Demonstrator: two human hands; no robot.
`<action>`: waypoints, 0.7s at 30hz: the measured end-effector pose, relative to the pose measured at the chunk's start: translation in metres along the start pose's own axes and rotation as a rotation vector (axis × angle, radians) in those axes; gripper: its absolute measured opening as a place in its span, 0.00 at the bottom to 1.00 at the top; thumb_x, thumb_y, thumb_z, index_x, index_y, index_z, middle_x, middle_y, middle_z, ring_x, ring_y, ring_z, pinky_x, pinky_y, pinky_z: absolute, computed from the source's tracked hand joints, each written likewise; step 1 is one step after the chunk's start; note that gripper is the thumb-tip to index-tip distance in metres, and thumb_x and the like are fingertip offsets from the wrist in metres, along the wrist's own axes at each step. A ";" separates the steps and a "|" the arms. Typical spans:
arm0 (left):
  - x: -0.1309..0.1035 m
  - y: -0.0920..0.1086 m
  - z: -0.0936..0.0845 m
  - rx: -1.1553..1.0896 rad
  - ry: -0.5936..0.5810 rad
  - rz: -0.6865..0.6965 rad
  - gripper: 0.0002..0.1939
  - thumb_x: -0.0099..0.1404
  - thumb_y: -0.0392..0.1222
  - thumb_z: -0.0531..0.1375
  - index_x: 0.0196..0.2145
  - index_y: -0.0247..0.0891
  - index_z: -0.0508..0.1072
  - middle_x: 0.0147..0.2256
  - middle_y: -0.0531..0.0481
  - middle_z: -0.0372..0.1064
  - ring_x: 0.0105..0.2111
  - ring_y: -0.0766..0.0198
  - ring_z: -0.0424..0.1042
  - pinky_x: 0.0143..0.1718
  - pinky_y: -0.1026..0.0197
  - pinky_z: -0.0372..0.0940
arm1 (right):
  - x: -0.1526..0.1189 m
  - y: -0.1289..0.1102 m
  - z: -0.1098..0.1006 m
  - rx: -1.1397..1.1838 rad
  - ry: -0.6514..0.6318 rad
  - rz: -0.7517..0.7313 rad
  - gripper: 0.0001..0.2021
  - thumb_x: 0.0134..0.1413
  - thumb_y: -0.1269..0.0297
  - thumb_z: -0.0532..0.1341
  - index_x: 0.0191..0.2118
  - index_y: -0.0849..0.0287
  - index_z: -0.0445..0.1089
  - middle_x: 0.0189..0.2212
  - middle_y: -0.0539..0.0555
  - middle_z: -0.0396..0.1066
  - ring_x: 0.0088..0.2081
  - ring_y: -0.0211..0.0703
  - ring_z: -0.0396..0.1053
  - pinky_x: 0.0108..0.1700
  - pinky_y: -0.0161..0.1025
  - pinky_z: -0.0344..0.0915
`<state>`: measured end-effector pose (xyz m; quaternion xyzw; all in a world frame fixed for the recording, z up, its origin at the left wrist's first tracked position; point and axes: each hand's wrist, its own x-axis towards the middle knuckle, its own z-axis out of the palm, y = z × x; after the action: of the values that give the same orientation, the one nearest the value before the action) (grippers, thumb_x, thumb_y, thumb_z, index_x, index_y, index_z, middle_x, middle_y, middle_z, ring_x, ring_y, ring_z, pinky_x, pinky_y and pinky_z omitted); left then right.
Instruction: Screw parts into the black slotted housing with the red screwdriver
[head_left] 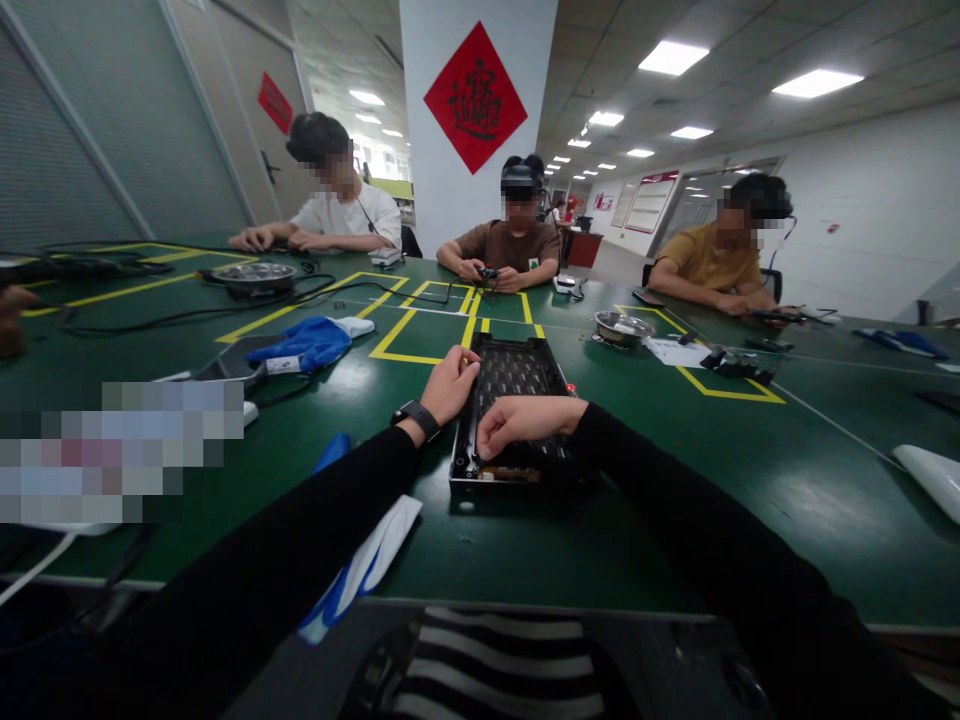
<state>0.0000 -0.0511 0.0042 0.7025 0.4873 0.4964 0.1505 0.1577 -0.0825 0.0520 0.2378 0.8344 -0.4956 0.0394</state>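
Note:
A black open casing (517,372), which looks like part of an electronic device, lies flat on the green table in front of me. Small light marks cover its inner panel, and an orange-brown strip (510,474) shows along its near end. At the casing's left side, my left hand (452,385) has its fingers closed on the rim. Over the near-left corner my right hand (521,422) reaches across with fingers pinched downward. Whatever its fingertips hold, if anything, is too small or hidden to make out.
Blue-and-white gloves (311,342) lie on the left, another glove (367,560) at the near edge. A metal bowl (622,328) stands to the right, another bowl (255,278) far left beside black cables. Several people work around the table (675,540).

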 end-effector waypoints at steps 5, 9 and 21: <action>-0.001 0.001 0.000 0.006 0.002 0.007 0.07 0.61 0.40 0.51 0.35 0.37 0.65 0.22 0.55 0.56 0.24 0.66 0.59 0.28 0.62 0.54 | 0.000 0.003 -0.001 0.052 0.007 0.006 0.05 0.42 0.69 0.62 0.29 0.63 0.73 0.26 0.49 0.72 0.30 0.34 0.67 0.39 0.31 0.60; -0.001 0.002 -0.001 0.009 0.000 0.004 0.07 0.61 0.40 0.50 0.35 0.37 0.66 0.22 0.55 0.56 0.23 0.67 0.58 0.27 0.62 0.54 | -0.001 0.001 0.000 0.022 0.024 0.012 0.06 0.40 0.69 0.63 0.29 0.63 0.74 0.26 0.49 0.73 0.31 0.35 0.68 0.40 0.32 0.60; 0.000 0.002 0.000 -0.001 -0.003 0.001 0.07 0.60 0.39 0.51 0.35 0.37 0.65 0.21 0.56 0.55 0.23 0.67 0.57 0.26 0.63 0.53 | 0.000 -0.003 0.004 -0.053 0.066 0.049 0.04 0.40 0.70 0.62 0.26 0.63 0.73 0.23 0.48 0.72 0.30 0.34 0.67 0.38 0.31 0.60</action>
<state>0.0010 -0.0518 0.0053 0.7033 0.4864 0.4958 0.1515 0.1557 -0.0873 0.0528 0.2730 0.8422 -0.4640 0.0303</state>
